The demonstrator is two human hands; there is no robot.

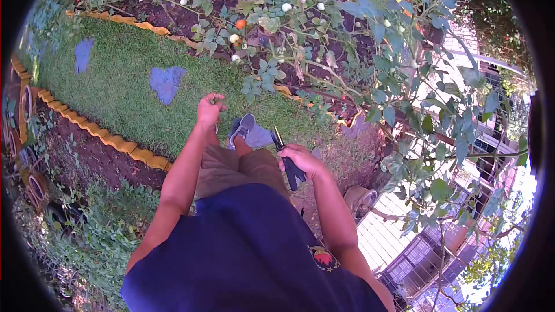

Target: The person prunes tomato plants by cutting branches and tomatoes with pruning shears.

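Observation:
My right hand (302,160) is wrapped round a pair of black pruning shears (293,173). Their narrow blades point up and away from me, while the handles stick out below my fingers. Out ahead over the grass, my left hand (208,111) has its fingers curled together. A small greenish bit (215,101) shows at its fingertips, too small to name. Beyond both hands grow tomato plants (272,40) with green, pale and orange-red fruit, among them an orange tomato (240,24). Neither hand touches the plants.
Wavy yellow edging (104,134) borders the lawn (115,92) and the beds. Flat paving stones (166,84) lie in the grass. Tall tomato stems (404,110) lean in at the right, near a pot (359,202) and a white grille (393,237). My shoe (245,126) stands below my hands.

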